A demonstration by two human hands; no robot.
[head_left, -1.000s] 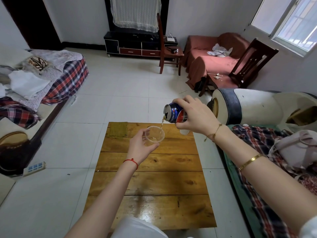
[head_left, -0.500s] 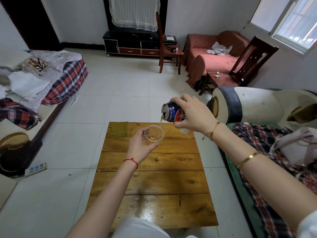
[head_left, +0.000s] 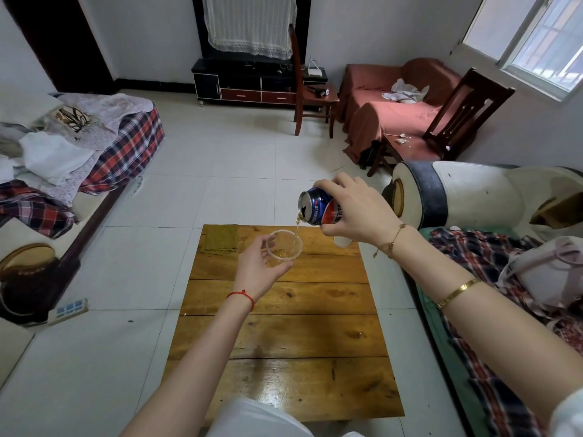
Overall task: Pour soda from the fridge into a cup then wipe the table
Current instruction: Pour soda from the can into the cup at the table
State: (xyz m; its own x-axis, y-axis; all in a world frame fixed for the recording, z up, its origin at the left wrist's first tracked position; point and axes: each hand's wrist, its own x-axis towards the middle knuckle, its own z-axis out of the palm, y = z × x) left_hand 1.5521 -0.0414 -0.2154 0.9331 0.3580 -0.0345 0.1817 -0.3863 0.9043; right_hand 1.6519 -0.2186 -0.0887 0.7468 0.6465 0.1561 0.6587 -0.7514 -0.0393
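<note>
Right hand (head_left: 356, 212) grips tilted soda can (head_left: 318, 207) — thin stream falls past its fingertips into clear cup (head_left: 284, 246), held in left hand's (head_left: 258, 266) curled fingers above wooden table (head_left: 284, 342).

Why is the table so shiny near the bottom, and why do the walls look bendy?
In the head view, window light glares off the near end of the wooden table; the wide-angle lens bends the room's edges. The can and cup look fairly sharp.
</note>
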